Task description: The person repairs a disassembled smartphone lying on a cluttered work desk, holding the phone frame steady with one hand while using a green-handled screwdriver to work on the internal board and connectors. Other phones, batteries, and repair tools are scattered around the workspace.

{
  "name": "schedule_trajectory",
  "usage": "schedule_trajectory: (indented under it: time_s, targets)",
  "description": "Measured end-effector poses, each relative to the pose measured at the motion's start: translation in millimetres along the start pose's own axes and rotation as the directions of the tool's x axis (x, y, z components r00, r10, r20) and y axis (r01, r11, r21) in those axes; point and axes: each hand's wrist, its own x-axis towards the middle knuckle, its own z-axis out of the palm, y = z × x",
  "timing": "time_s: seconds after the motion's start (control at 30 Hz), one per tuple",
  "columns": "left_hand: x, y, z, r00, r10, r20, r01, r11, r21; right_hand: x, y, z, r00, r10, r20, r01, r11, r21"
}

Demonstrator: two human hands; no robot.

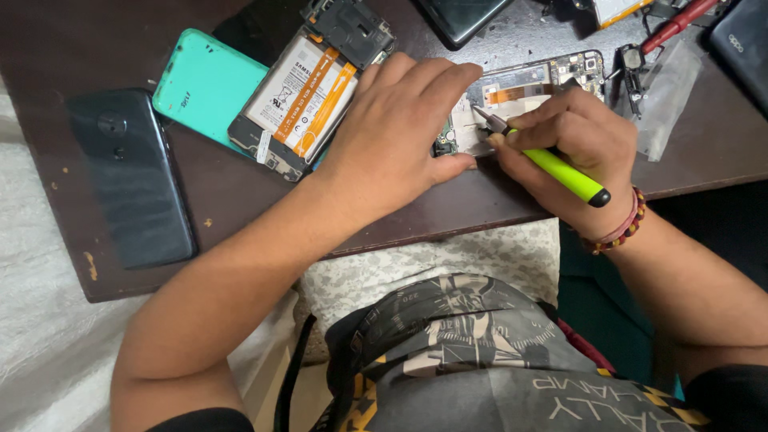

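The open phone (pixel 520 96) under work lies close to the near edge of the dark table (pixel 232 200), with only a thin strip of bare wood between it and the drop to the lap. Open room is widest at the table's near left, around the black phone (pixel 132 180). Behind the left hand (pixel 400 136) sit a teal phone (pixel 204 84) and a second opened phone with its battery (pixel 308 88) exposed, the two overlapping. Farther right lie a red-handled tool (pixel 678 24) and a clear plastic bag (pixel 664 96); dark devices crowd the far edge.

The left hand is flat, fingers together, pressing on the open phone's left part and hiding it. The right hand (pixel 576 148) pinches a yellow-green screwdriver (pixel 552 164), its tip on the phone. The phone's board and orange ribbon show.
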Motion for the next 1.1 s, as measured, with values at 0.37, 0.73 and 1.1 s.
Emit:
schedule_trajectory:
  time_s: [0.37, 0.73, 1.1]
  targets:
    - [3, 3, 2, 1.000, -0.003, 0.001, 0.003, 1.000, -0.012, 11, -7, -5, 1.000, -0.013, -0.003, 0.012, 1.000, -0.028]
    - [3, -3, 0, 1.000, 0.001, -0.002, -0.001, 1.000, 0.005, 12, -4, -2, 0.999, -0.038, -0.022, 0.038, 0.999, 0.004]
    - [2, -1, 0, 1.000, -0.005, 0.007, 0.005, 1.000, -0.008, 0, 4, 1, 1.000, -0.006, -0.012, 0.006, 1.000, 0.002]
